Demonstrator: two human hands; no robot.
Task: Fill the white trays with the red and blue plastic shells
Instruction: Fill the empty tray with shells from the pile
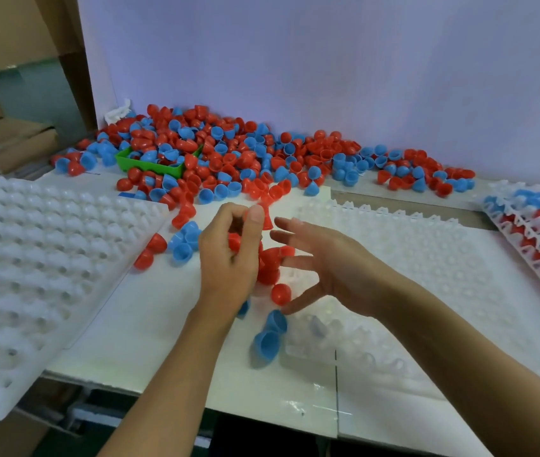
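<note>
Left hand (229, 255) clutches red shells (235, 241); right hand (331, 268) spread, fingers straight, above tray (426, 258).

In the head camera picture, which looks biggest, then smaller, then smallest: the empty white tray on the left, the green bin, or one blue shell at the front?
1. Left tray, biggest by far.
2. Green bin, though it sits farther back.
3. Front blue shell, smallest even though nearest.

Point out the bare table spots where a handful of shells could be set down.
Bare table lies between the empty left tray and the left hand, down to the near edge. Another bare strip runs behind the middle tray, before the shell pile. Crowded: the back of the table, and loose shells under the hands.
</note>
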